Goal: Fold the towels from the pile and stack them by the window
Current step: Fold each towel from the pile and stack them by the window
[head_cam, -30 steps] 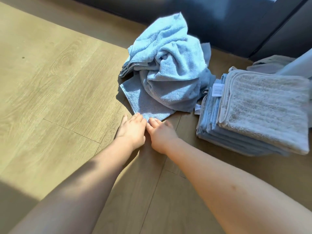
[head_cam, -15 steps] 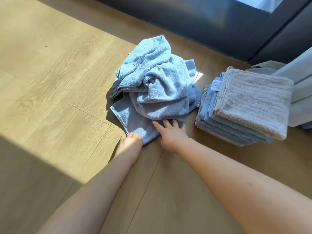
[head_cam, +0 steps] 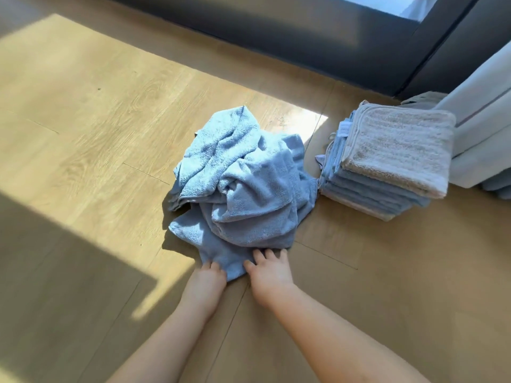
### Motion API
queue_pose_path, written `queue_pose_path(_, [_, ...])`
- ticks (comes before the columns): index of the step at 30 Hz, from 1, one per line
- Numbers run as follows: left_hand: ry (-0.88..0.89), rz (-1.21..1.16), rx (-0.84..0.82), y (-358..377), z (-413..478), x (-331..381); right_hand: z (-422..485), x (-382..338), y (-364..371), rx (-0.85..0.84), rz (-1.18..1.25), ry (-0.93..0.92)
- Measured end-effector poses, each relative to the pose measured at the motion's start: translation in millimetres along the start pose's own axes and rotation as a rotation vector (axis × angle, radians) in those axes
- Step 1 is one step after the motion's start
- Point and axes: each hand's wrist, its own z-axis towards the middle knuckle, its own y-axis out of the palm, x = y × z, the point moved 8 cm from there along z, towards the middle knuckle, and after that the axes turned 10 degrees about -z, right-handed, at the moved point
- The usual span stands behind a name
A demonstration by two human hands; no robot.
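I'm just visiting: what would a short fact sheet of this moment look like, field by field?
setting: sunlit wooden floor by a dark window frame
unfolded: crumpled blue towel pile, mid-floor
folded: towel stack right of the pile, grey ribbed towel on top
left hand: grips the pile's near corner
right hand: fingers rest on the same near edge
beside stack: pale curtain
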Motion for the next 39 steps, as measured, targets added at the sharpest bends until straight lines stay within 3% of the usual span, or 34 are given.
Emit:
queue_pose_path(5, [-0.056,0.002,-0.120,8,-33,24,-44,4,46,-0.114,0.004,0.008])
queue_pose_path(7, [-0.149,-0.008,-0.068,9,-34,16,-60,12,59,-0.109,0.071,0.006])
queue_pose_path(12, [-0.006,-0.109,0.341,-56,-35,23,-72,43,4,0.234,0.271,0.093])
queue_pose_path(14, [-0.056,-0.128,0.436,-79,-26,16,-67,52,-29,0.371,0.298,0.132])
queue_pose_path(17, [-0.183,-0.172,0.480,-116,-16,12,-59,59,-67,0.496,0.325,0.174])
queue_pose_path(20, [-0.287,-0.364,0.389,-119,-3,5,-49,59,-89,0.515,0.305,0.173])
queue_pose_path(26, [-0.069,-0.768,0.578,-123,-18,28,-47,60,-96,0.472,0.283,0.200])
queue_pose_path(30, [0.107,-0.776,0.735,-145,-35,42,-56,73,-111,0.554,0.290,0.176])
queue_pose_path(34, [0.050,-0.816,0.652,-149,-37,42,-79,92,-131,0.660,0.263,0.148])
queue_pose_path(39, [-0.002,-0.706,0.481,-156,-38,70,-134,127,-143,0.823,0.294,0.143])
